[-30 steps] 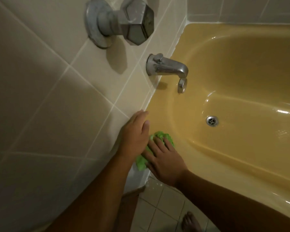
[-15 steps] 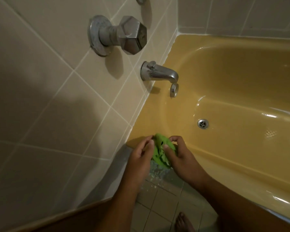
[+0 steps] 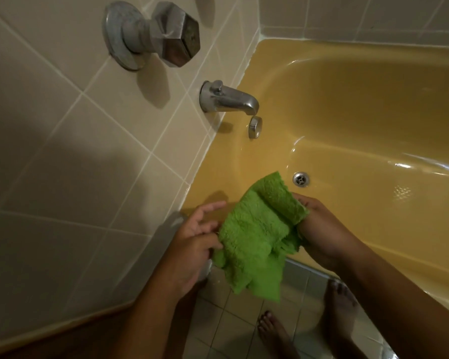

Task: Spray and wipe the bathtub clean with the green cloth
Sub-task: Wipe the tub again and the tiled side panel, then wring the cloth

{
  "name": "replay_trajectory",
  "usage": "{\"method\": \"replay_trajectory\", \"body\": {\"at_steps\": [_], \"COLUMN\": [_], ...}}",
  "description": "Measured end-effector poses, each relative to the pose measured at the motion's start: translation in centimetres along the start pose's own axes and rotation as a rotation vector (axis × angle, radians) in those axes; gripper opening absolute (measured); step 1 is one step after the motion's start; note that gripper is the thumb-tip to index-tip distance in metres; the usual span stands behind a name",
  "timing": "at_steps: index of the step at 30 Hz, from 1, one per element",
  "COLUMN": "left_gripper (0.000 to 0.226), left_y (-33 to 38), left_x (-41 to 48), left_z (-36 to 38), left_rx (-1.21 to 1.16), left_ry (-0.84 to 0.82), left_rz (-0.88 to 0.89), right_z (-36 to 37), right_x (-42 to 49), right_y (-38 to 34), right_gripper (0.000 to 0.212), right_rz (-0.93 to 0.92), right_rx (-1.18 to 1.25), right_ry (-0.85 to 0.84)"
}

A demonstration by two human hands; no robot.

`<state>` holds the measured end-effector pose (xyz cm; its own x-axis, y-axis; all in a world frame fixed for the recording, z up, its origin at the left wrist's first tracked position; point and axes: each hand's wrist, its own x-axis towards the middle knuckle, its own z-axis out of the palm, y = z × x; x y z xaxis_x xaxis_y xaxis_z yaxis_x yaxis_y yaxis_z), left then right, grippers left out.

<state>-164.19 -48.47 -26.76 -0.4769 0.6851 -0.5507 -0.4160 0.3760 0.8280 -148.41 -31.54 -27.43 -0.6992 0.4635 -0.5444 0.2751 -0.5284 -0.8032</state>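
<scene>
The fluffy green cloth point(image 3: 257, 237) hangs spread between both hands, lifted above the near corner of the yellow bathtub point(image 3: 360, 104). My left hand point(image 3: 195, 244) pinches its left edge with thumb and fingers, the index finger pointing out. My right hand point(image 3: 319, 229) grips the right edge, its fingers partly hidden behind the cloth. The lower part of the cloth dangles over the tiled floor. No spray bottle is in view.
A metal spout point(image 3: 228, 99) juts from the tiled wall point(image 3: 62, 151) over the tub end, with a large metal knob point(image 3: 163, 37) above it. The drain point(image 3: 301, 179) sits in the tub floor. Two bare feet point(image 3: 340, 309) stand on the floor tiles beside the tub.
The cloth went from pressed bunched on the tub's rim to lifted and opened out between both hands. The view pulled back and the feet came into sight.
</scene>
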Motion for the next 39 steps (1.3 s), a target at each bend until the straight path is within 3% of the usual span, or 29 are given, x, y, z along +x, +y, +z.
{"method": "replay_trajectory", "body": {"at_steps": [3,5,9,12,15,18,20,23,25,27,29,31,34,37,39], "left_gripper": [0.073,0.058,0.037,0.031,0.04,0.066,0.061,0.04,0.031,0.028,0.031,0.032,0.029,0.051,0.067], "left_y": [0.2,0.8,0.8,-0.3,-1.2,-1.2,-1.6,-1.7,-1.4,-1.1,-0.5,0.0,0.2,-0.1,-0.8], "left_x": [-0.7,-1.2,-1.8,-1.8,-1.9,-3.2,-3.3,-2.5,-1.9,-1.3,-1.0,-0.9,-1.1,-1.6,-1.9], "left_z": [-0.4,0.0,1.6,2.3,2.8,4.3,5.2,4.6,3.4,2.0,0.8,-0.2,-1.4,-2.6,-2.8], "left_rx": [-0.056,-0.016,0.082,0.032,0.207,0.18,0.188,0.159,0.018,-0.146,-0.288,-0.337,-0.358,-0.369,-0.034], "left_ry": [-0.024,-0.068,0.004,0.112,0.314,0.21,0.16,0.286,0.387,0.487,0.509,0.513,0.466,0.218,0.056], "left_rz": [-0.012,-0.025,-0.04,-0.066,0.011,0.093,0.099,0.121,0.102,0.077,0.046,0.021,-0.052,-0.045,-0.024], "right_z": [0.3,0.4,0.6,1.2,2.5,3.8,4.3,4.1,2.8,1.3,0.3,0.3,0.6,0.9,0.9], "right_x": [-0.4,-0.7,-1.1,-1.2,-2.2,-2.9,-3.1,-3.2,-2.8,-2.3,-2.1,-2.3,-2.3,-2.3,-2.5], "right_y": [-0.4,-0.6,0.0,0.9,1.1,1.7,1.7,1.2,1.1,1.2,1.7,2.1,2.6,2.9,2.8], "right_gripper": [0.037,0.05,0.05,0.057,0.059,0.061,0.062,0.061,0.056,0.052,0.072,0.076,0.049,0.035,0.047], "right_rz": [0.11,0.196,0.134,0.023,-0.137,-0.235,-0.243,-0.25,-0.205,-0.045,0.135,0.17,0.04,-0.038,-0.098], "right_rx": [0.218,0.435,0.661,0.5,0.162,0.044,0.046,0.09,0.182,0.33,0.272,0.14,0.167,0.18,0.039], "right_ry": [-0.063,-0.067,-0.222,-0.141,0.017,0.046,0.021,0.088,0.164,0.171,0.091,0.071,0.082,0.055,0.0]}}
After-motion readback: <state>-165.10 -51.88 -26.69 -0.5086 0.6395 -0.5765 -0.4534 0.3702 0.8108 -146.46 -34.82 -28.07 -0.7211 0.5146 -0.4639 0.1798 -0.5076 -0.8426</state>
